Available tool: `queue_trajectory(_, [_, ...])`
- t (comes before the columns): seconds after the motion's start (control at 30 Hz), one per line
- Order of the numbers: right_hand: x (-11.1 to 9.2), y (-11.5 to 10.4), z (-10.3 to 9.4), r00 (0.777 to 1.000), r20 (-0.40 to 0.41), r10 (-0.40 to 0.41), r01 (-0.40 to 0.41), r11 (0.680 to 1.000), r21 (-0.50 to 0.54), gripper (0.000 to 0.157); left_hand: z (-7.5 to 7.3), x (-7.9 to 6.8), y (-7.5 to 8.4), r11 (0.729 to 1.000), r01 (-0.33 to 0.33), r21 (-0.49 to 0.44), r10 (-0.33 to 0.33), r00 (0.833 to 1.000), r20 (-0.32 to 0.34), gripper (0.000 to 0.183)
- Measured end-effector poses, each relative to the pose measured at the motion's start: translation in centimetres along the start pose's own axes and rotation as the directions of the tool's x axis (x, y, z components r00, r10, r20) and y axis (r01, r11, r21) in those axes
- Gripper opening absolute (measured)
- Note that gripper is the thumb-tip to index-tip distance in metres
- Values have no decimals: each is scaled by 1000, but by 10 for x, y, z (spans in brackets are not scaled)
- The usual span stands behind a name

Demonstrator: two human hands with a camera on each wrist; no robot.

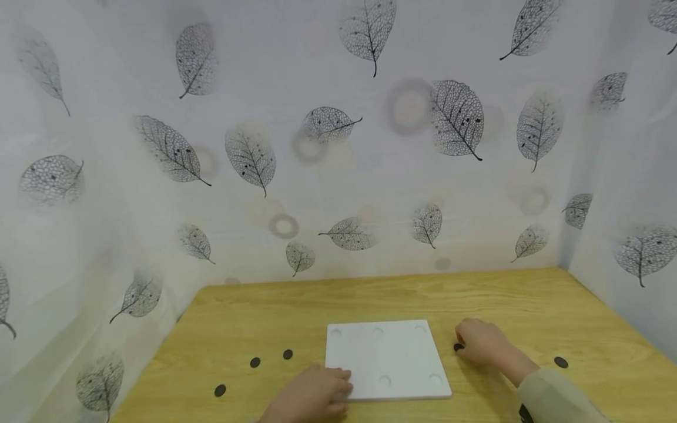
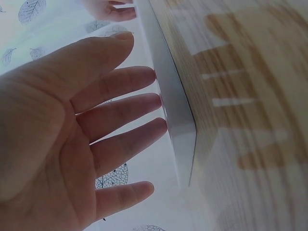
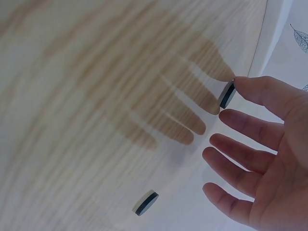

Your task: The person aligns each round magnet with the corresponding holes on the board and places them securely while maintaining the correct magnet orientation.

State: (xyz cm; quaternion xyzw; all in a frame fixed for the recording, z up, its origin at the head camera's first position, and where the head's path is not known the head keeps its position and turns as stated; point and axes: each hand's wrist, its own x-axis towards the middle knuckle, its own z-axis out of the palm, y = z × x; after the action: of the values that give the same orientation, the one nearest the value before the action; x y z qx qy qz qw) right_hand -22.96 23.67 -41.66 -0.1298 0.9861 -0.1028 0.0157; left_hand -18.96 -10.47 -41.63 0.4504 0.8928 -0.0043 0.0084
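A white rectangular board (image 1: 386, 358) with shallow round hollows lies on the wooden table. At its lower left corner my left hand (image 1: 312, 392) rests, covering that corner. In the left wrist view the left fingertips (image 2: 155, 100) touch the board's side edge (image 2: 175, 115), fingers spread and nearly straight. To the right of the board, my right hand (image 1: 480, 341) has a small black disc (image 1: 458, 347) at its fingertips. The right wrist view shows this disc (image 3: 227, 95) on the tabletop, pinched between thumb and index finger, the other fingers loosely bent.
Left of the board lie three more black discs (image 1: 255, 362) on the table (image 1: 254, 311). Another disc (image 1: 561, 362) sits right of my right hand. A white leaf-patterned curtain (image 1: 338, 176) surrounds the table at the back and both sides.
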Motion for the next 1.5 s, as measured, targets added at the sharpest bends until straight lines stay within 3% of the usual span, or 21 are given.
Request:
queue_trajectory(0.33, [1, 0, 2, 1000, 2, 0, 0, 1000, -9, 20, 2, -2, -1, 995, -74, 66, 81, 991, -103, 12])
queue_trajectory(0.73, [1, -3, 1, 1000, 11, 20, -21, 999, 49, 21, 0, 0, 2, 1000, 2, 8, -2, 1000, -18, 10])
queue_trajectory(1.5, [6, -7, -2, 1000, -24, 0, 1, 999, 48, 24, -2, -1, 2, 999, -45, 20, 46, 996, -71, 12])
